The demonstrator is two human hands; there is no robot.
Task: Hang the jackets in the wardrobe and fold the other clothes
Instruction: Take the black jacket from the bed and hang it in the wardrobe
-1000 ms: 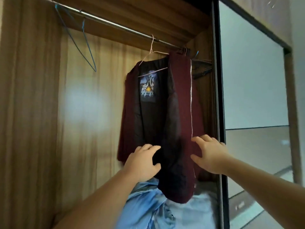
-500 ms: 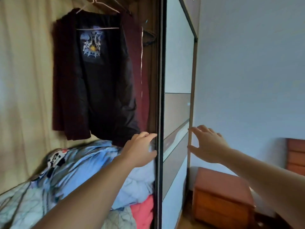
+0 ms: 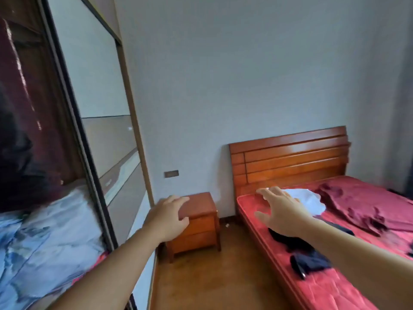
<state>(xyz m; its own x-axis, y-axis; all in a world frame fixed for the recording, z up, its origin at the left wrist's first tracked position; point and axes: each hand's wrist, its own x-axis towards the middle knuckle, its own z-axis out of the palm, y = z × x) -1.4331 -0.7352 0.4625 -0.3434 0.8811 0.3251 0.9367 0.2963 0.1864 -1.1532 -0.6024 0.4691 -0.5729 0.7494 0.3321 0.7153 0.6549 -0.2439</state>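
Note:
The maroon jacket (image 3: 24, 108) with dark lining hangs inside the wardrobe at the far left edge. On the red bed (image 3: 321, 285) lie a dark red garment (image 3: 362, 204), a white garment (image 3: 306, 201) and black clothes (image 3: 306, 253). My left hand (image 3: 169, 217) is held out in the air in front of the nightstand, fingers relaxed, holding nothing. My right hand (image 3: 279, 212) is stretched out over the near corner of the bed, fingers spread, empty.
The wardrobe's sliding door (image 3: 105, 121) stands at the left, with light blue bedding (image 3: 44, 247) piled inside below the jacket. A wooden nightstand (image 3: 199, 229) sits between wardrobe and bed. A wooden headboard (image 3: 290, 157) backs the bed. Brown floor (image 3: 212, 283) lies between.
My view has swung right, from the wardrobe and hung jacket to the bed. Both hands came off the jacket and now reach out empty toward the bed side.

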